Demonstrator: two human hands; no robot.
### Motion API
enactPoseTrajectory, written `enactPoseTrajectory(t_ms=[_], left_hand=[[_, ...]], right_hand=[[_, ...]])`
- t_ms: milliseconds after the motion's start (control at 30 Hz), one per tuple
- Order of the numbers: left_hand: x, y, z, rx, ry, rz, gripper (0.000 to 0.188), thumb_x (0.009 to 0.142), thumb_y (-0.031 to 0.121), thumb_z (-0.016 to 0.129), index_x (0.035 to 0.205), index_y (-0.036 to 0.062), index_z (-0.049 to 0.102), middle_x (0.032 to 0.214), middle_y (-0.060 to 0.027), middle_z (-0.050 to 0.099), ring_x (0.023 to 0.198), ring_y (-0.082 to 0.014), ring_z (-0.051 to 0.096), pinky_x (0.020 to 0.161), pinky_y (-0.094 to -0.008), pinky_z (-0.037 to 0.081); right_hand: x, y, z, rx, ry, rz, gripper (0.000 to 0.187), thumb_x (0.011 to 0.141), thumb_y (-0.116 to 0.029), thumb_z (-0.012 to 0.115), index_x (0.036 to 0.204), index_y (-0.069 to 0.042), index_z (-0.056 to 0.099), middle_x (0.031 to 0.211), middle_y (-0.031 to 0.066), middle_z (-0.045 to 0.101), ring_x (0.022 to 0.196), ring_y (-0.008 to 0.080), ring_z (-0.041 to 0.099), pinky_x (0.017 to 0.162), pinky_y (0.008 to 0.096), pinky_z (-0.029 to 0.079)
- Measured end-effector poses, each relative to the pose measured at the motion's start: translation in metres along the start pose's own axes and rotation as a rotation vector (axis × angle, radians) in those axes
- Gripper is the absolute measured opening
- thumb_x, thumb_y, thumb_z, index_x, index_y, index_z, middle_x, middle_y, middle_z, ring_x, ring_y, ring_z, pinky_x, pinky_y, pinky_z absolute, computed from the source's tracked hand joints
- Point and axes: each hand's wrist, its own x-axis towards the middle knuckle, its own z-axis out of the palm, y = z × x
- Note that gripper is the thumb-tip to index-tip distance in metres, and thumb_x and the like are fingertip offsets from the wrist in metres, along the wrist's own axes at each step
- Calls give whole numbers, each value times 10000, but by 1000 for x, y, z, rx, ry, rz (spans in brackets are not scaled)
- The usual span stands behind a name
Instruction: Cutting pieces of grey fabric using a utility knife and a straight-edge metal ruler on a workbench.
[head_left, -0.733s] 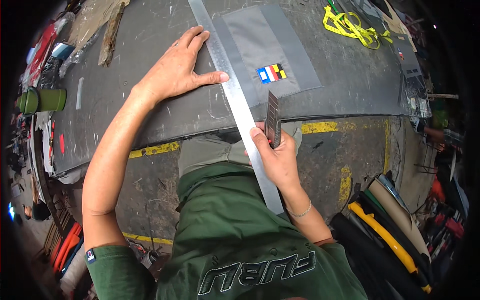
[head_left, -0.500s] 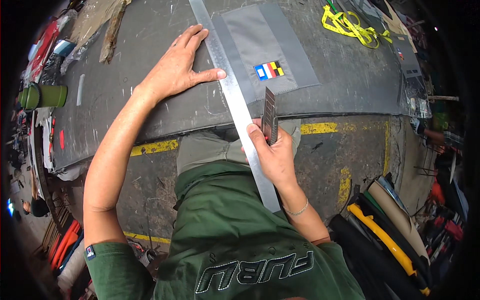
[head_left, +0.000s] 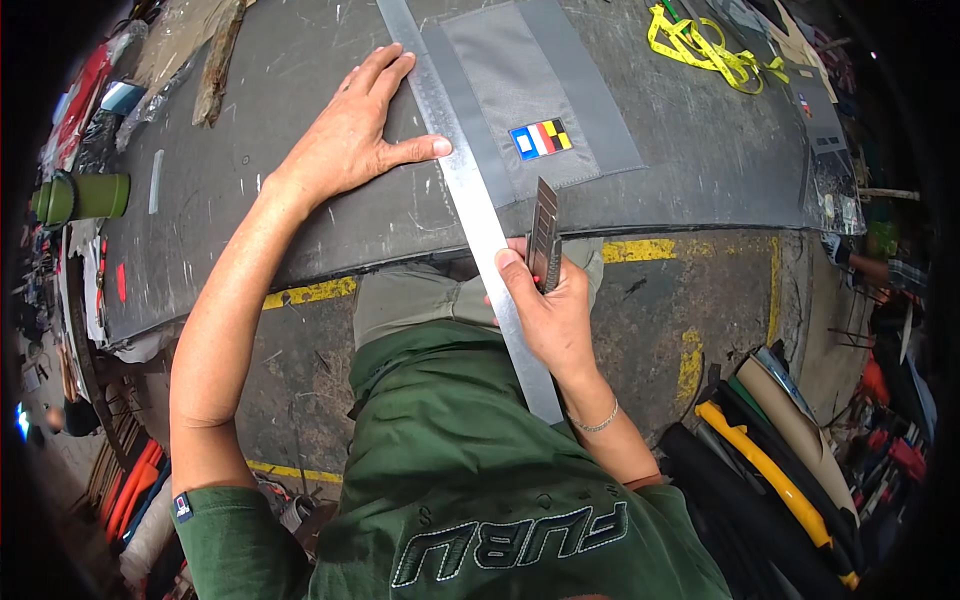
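Observation:
A long metal ruler (head_left: 478,205) slants from the far side of the table down over its near edge toward my shirt. My left hand (head_left: 345,140) lies open on the table, fingers spread, with fingertips and thumb at the ruler's left edge. Below the table edge, my right hand (head_left: 552,315) grips the ruler, its thumb on top. The same hand also holds a snap-off utility knife (head_left: 543,240), blade out and pointing away from me. Right of the ruler lies a grey fabric panel (head_left: 525,75) bearing a small colourful flag patch (head_left: 540,139); the ruler runs beside its left edge.
A yellow measuring tape (head_left: 700,45) lies tangled at the far right of the dark table (head_left: 330,235). At left are a green cylindrical container (head_left: 90,197) and a wooden strip (head_left: 222,65). Rolls of material (head_left: 765,470) rest on the floor at lower right.
The knife blade has tilted slightly to the right in my right hand. Both hands and the ruler have otherwise hardly moved.

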Motion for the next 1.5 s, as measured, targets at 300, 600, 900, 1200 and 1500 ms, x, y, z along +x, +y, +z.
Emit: enactPoseTrajectory(t_ms=[300,600,900,1200,1500], left_hand=[[1,-1,0,-2,-10,-1,1178,751,782,736,1532,-36,406,1623,-246,334,1510,-423,337,1235,-512,351],[6,4,-10,192,10,73,1192,750,796,721,1507,-76,424,1604,-248,366,1500,-428,352,1231,-510,353],[20,12,-26,3,-149,29,1194,741,761,744,1429,-168,442,1536,-331,417,1450,-440,425,1198,-479,399],[26,16,-26,137,-190,92,1207,780,751,729,1465,-183,390,1561,-349,376,1499,-449,346,1245,-465,323],[23,19,-28,117,-233,49,1266,751,749,760,1492,-191,348,1581,-363,350,1525,-442,307,1256,-467,297]], right_hand=[[-1,-3,0,9,-9,28,302,1025,-245,693,1149,30,686,772,55,701,631,115,686,510,273,555],[-4,-11,1,9,6,79,291,1023,-242,695,1151,20,683,801,55,702,651,113,680,537,271,554],[-20,-43,-21,-516,193,-373,406,983,-104,691,1332,29,530,936,63,634,742,128,571,751,307,515],[65,-83,28,-833,66,-717,546,996,-12,568,1527,-68,454,1208,254,664,1006,417,680,891,455,531],[104,-92,50,-1030,41,-500,500,995,-57,541,1489,-131,521,1148,215,673,977,422,669,874,493,541]])
